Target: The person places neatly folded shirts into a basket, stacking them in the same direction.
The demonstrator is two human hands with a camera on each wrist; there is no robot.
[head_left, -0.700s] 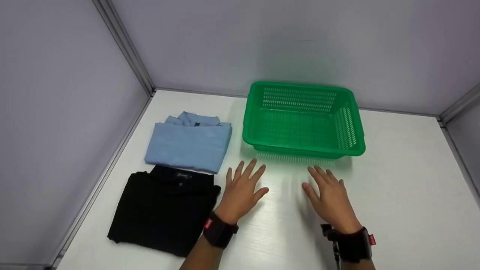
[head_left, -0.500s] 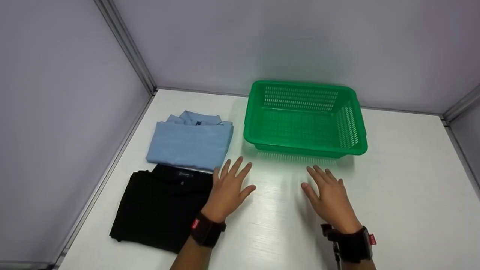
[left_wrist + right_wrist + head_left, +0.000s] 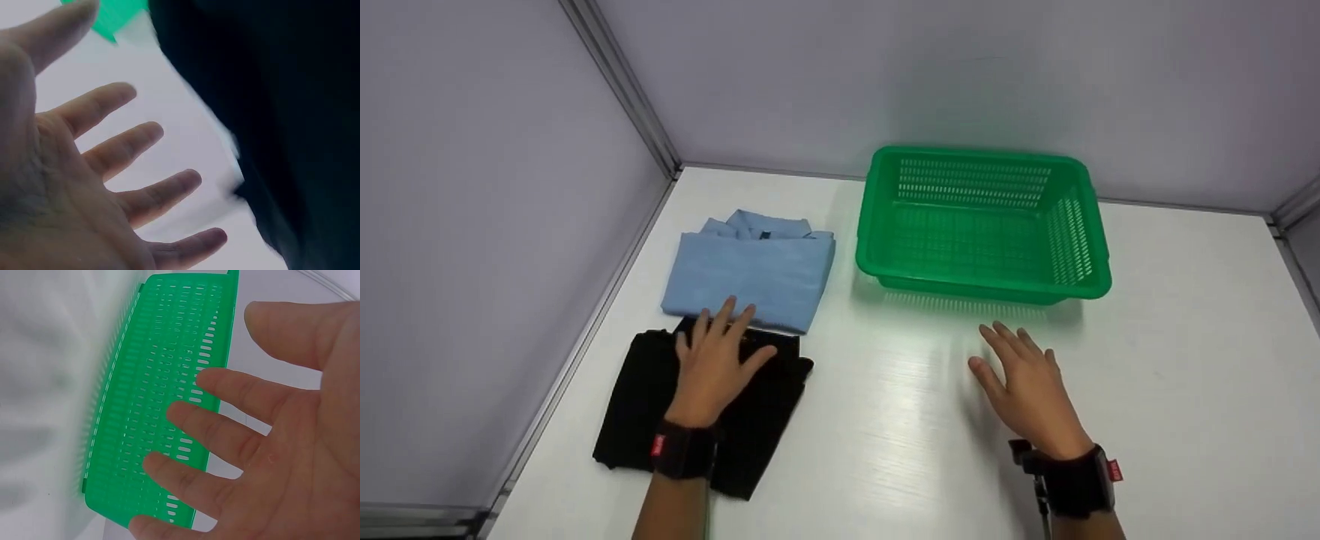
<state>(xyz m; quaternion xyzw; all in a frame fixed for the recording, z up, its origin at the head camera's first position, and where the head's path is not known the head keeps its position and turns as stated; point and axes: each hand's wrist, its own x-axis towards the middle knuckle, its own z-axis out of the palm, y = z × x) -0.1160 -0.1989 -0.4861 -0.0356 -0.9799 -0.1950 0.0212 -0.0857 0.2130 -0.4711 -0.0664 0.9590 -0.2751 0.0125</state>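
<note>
My left hand (image 3: 712,375) hovers over a folded black garment (image 3: 765,420), fingers spread and holding nothing. In the left wrist view the palm and spread fingers (image 3: 154,197) show beside the dark cloth (image 3: 264,112). Behind the black garment lies a folded light blue collared shirt (image 3: 750,274), and my left fingertips overlap its near edge in the head view. My right hand (image 3: 1031,394) is held over the white table, fingers extended, with nothing in it. It is nearest to a green plastic basket (image 3: 982,285), whose slotted side (image 3: 169,382) fills much of the right wrist view.
The white table (image 3: 900,435) is bounded by a pale back wall (image 3: 960,90) and a left side panel (image 3: 495,225) with metal framing. The basket stands close to the back wall, right of the shirt. No items show inside it.
My left hand has moved left from the middle of the table to above the black garment. The right hand has stayed nearly still; the head view has shifted slightly.
</note>
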